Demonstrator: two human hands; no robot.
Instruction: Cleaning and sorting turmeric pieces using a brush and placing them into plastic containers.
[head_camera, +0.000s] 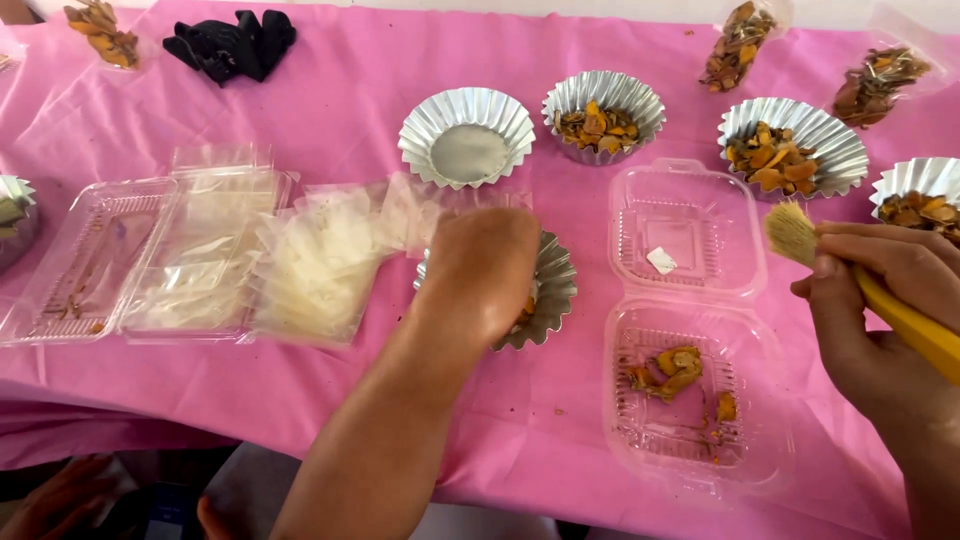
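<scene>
At six o'clock, my left hand covers a foil cup of orange chips, its grip unclear; my right hand clasps a brush.

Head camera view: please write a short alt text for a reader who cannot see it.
A left hand reaches into a fluted foil cup on a pink tablecloth, while the right hand holds a yellow-handled brush beside an open clear clamshell box.

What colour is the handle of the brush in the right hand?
Yellow: the brush in the right hand has tan bristles, seen in the head view.
</scene>
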